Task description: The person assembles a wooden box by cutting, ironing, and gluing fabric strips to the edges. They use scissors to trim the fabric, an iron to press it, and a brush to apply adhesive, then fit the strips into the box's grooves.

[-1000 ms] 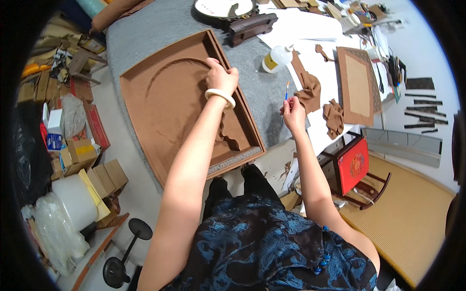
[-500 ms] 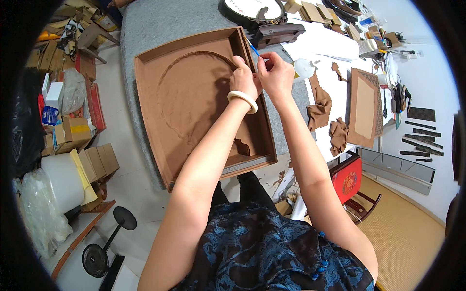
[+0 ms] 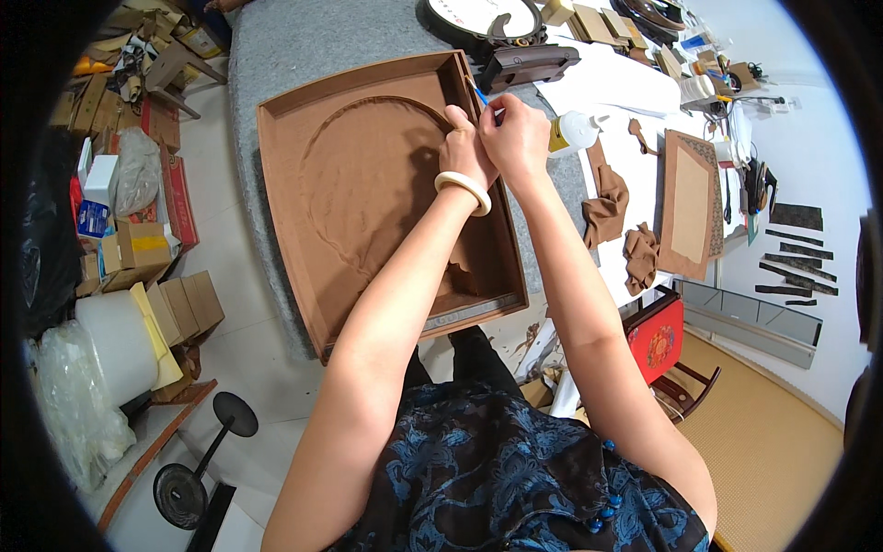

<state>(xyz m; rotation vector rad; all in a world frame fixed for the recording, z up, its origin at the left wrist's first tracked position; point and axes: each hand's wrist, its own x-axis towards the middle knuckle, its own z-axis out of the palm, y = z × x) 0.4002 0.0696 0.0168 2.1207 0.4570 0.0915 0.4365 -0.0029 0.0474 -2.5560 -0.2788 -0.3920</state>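
A shallow brown cloth-covered box [image 3: 276, 184] lies on the grey felt-topped table, with a raised circular outline on its floor. My left hand [image 3: 466, 150], with a cream bangle at the wrist, is closed over the box's right side wall; some fingertips are hidden. Right beside it, touching or nearly so, my right hand [image 3: 515, 138] pinches a slim blue tool [image 3: 478, 94]. The tool's tip lies along the wall's top edge near the far right corner; its exact kind is unclear. A translucent squeeze bottle [image 3: 578, 131] with a yellow label is just right of my right hand.
Beyond the box's far right corner are a dark wooden stand [image 3: 529, 66] and a round framed piece [image 3: 483, 17]. Brown cloth scraps [image 3: 607, 204] and a brown panel [image 3: 690, 202] lie to the right. A red-seated chair [image 3: 658, 340] stands nearby; cartons [image 3: 138, 244] fill the left.
My right hand has shifted slightly left, closer to my left hand, and the blue tool has come a little nearer along the wall. The bottle shows more.
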